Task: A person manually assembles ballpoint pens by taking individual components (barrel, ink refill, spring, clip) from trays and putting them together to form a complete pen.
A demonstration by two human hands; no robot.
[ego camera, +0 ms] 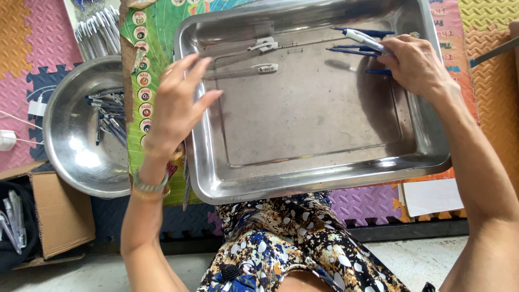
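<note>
Hands work over a steel tray [324,173]: the right hand [416,62], at two o'clock, pinches a white-and-blue pen [361,38] above loose blue pen parts [351,51], while the left hand [175,105], at nine o'clock, hovers open with fingers spread. Two clear pen barrels [243,70] lie at twelve o'clock. Pen assembly seems underway; picking up a barrel would call for the left hand to close precisely. A round steel bowl [70,146] holds more pens.
</note>
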